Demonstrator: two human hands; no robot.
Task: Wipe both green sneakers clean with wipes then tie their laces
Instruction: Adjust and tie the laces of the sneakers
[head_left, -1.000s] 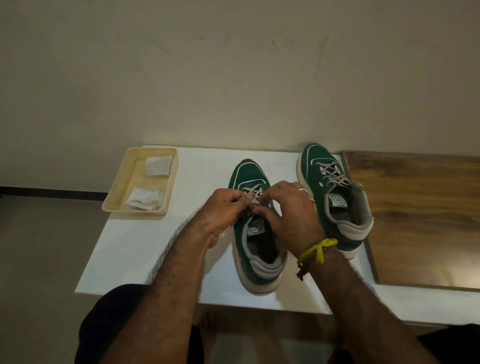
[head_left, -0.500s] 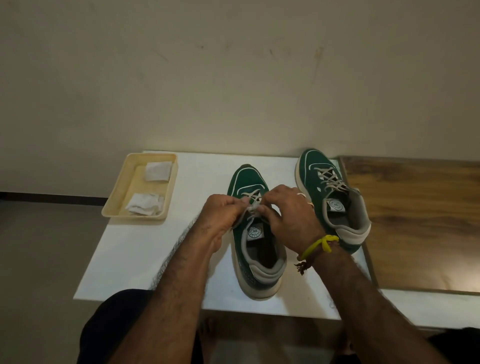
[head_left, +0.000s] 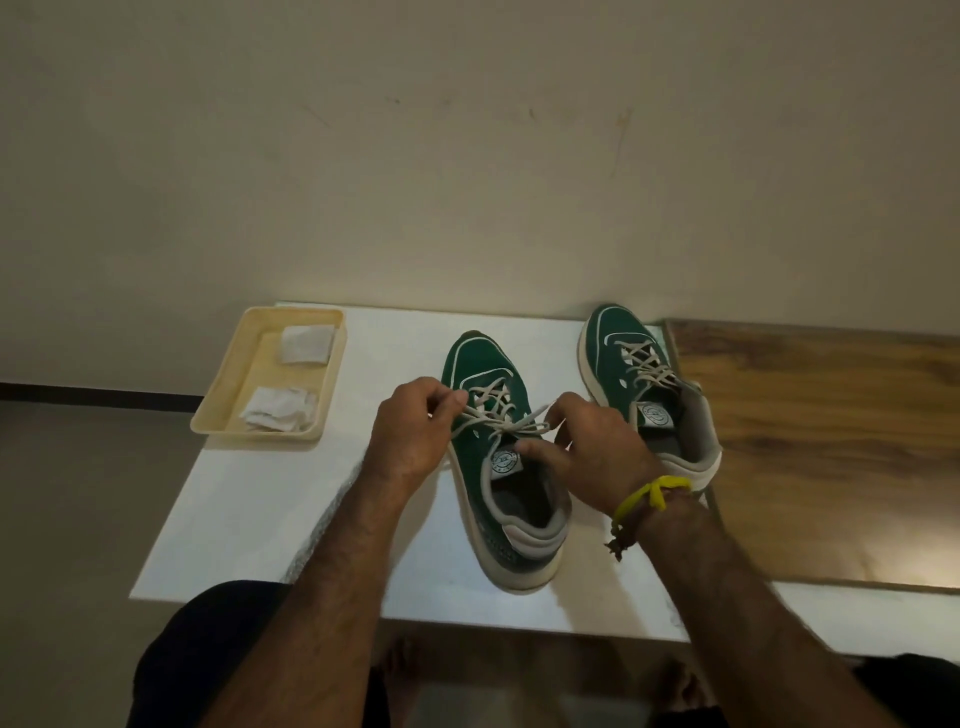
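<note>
Over white table (head_left: 291, 519), hands pinching laces (head_left: 498, 415)

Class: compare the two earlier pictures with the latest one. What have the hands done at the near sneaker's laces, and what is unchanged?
The left hand and right hand, earlier bunched together over the near sneaker, have drawn apart sideways, pulling the laces out taut between them. Both still pinch lace. Unchanged: the far sneaker, the tray and its two wipes.
</note>
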